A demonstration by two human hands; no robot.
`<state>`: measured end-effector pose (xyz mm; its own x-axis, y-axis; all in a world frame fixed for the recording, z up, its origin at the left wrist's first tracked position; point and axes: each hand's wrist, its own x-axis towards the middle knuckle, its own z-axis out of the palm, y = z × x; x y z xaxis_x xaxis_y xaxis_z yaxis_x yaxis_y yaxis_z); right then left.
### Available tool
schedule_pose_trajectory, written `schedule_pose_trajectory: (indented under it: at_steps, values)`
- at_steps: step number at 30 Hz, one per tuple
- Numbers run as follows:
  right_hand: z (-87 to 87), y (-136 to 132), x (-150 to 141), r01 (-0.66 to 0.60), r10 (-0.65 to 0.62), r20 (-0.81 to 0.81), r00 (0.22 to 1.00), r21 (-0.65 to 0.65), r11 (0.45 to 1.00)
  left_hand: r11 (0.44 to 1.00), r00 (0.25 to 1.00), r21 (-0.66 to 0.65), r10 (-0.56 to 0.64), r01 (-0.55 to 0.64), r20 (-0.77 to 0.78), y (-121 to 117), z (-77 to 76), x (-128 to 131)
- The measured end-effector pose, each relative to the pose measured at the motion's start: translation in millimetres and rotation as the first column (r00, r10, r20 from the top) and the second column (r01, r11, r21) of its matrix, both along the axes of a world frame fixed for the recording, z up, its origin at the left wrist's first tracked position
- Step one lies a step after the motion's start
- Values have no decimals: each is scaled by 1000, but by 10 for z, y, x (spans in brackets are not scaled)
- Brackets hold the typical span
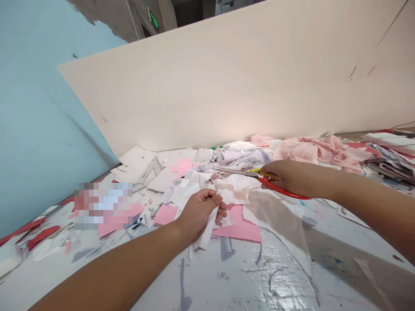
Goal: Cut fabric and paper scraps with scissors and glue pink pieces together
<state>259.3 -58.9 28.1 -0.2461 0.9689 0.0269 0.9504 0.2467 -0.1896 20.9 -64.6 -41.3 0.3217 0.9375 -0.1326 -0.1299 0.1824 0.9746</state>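
Near the middle of the table, my left hand (205, 211) pinches a piece of white fabric (233, 185) between thumb and fingers, and a folded end hangs below the hand. To its right, my right hand (285, 175) is wrapped round a pair of scissors (282, 190) with red handles. The blades point left, over the white fabric, and whether they are apart is hard to make out. A thin yellow object (256, 170) shows at the right fingers; its kind is unclear. Beneath the left hand lies a pink sheet (241, 224).
A pale board (207, 86) stands along the table's back, and a blue wall (48, 108) rises at left. Pink fabric (317, 151) is heaped at the back right beside stacked cloth pieces (392, 162). Red scraps (42, 237) and paper offcuts litter the left. A triangular ruler (147, 175) lies behind them.
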Motion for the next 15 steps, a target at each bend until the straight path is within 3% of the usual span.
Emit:
schedule_pose_trajectory:
  at_steps: [6, 11, 15]
  values:
    - [-172, -370, -62, 51, -96, -258, 961, -173, 984, 990, 998, 128, -60, 60, 0, -90, -4, -2]
    - [-375, -659, -216, 34, -105, -257, 961, -267, 963, 987, 999, 158, -28, 33, -33, -114, -22, -14]
    - [-484, -705, -242, 19, -75, -242, 967, -226, 974, 987, 999, 156, -27, 33, -38, -129, -4, -20]
